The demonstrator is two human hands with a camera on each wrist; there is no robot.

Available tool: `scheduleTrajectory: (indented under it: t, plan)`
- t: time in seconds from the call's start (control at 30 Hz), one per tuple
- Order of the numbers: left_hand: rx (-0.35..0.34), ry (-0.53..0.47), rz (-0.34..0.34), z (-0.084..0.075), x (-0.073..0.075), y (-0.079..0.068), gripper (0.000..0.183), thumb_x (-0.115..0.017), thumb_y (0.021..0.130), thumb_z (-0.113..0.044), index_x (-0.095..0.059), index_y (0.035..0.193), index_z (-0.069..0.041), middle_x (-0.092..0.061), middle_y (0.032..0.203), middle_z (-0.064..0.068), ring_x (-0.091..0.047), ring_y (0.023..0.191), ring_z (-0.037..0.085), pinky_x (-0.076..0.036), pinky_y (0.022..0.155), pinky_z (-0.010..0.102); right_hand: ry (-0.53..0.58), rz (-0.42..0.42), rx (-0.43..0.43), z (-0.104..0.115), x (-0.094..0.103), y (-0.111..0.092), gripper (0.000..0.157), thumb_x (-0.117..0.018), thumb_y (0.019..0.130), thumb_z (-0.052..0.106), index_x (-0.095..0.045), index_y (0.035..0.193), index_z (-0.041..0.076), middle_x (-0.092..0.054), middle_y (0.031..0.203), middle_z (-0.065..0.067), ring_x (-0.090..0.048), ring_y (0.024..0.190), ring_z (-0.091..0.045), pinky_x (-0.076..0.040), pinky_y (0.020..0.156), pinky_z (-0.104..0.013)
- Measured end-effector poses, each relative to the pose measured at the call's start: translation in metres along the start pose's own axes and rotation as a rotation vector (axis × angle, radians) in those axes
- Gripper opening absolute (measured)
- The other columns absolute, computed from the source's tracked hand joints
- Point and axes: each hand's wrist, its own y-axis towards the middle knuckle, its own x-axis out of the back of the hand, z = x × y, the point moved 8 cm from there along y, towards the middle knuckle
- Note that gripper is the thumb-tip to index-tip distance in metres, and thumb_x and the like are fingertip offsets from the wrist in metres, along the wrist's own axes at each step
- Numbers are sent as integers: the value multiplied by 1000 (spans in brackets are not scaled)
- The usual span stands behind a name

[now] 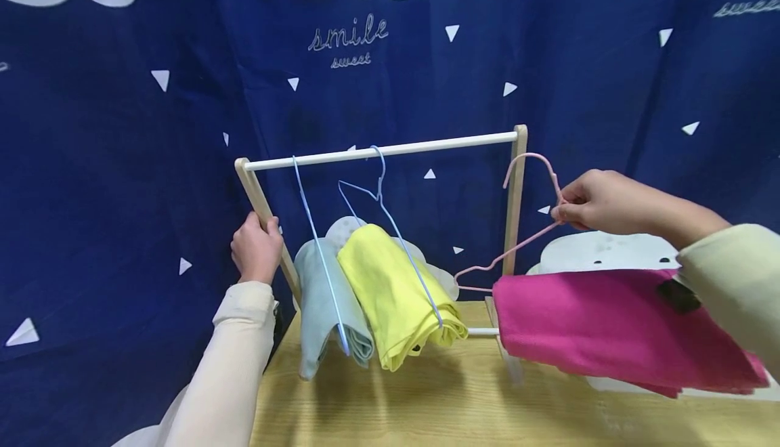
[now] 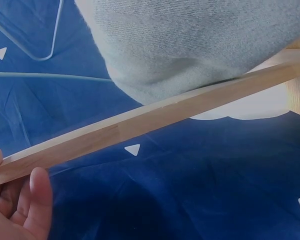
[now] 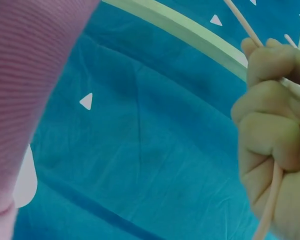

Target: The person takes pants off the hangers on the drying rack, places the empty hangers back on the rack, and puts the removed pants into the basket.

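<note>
My left hand (image 1: 256, 247) grips the left wooden post (image 2: 115, 129) of a small garment rack, thumb on one side and fingers on the other. To the right of the rack, my right hand (image 1: 600, 196) holds a pink hanger (image 1: 536, 157) just below its hook. A folded magenta cloth (image 1: 597, 325) hangs over this hanger's lower bar. The hook is beside the right post (image 1: 515, 203), off the white top rail (image 1: 426, 145). On that rail hang two blue hangers, one with a grey-blue cloth (image 1: 329, 298), the other with a yellow cloth (image 1: 393, 284).
The rack stands on a light wooden tabletop (image 1: 426, 406), and a lower white rail (image 1: 483, 332) shows beside the yellow cloth. Close behind it hangs a dark blue curtain (image 1: 378, 101) with white triangles and clouds.
</note>
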Motion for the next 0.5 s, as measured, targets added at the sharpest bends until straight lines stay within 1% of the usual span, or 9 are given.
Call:
scheduleTrajectory:
  t: [0.13,0.27,0.5]
  plan:
    - [-3,-5,-6,-1,0,0,30,-56,98,-30,-62,101,-1,-68,103,29,-63,101,50,-48,83,60,-5,23,13,-3,-8,-4,23,-61,96,18,-68,75,10,-52,60,4,-41,55,-9,-32,49,-25]
    - [-2,-13,-15,0,1,0,28,-57,97,-29,-62,100,-1,-68,104,29,-62,101,51,-48,82,61,6,43,24,-4,-14,-8,25,-61,96,17,-67,72,11,-52,58,5,-38,51,-6,-30,47,-23]
    - [4,0,-1,1,1,-1,29,-57,98,-29,-62,102,-1,-68,107,29,-62,103,52,-47,83,61,74,77,11,-12,-24,-15,23,-59,97,17,-69,77,11,-52,59,5,-33,49,-4,-28,46,-23]
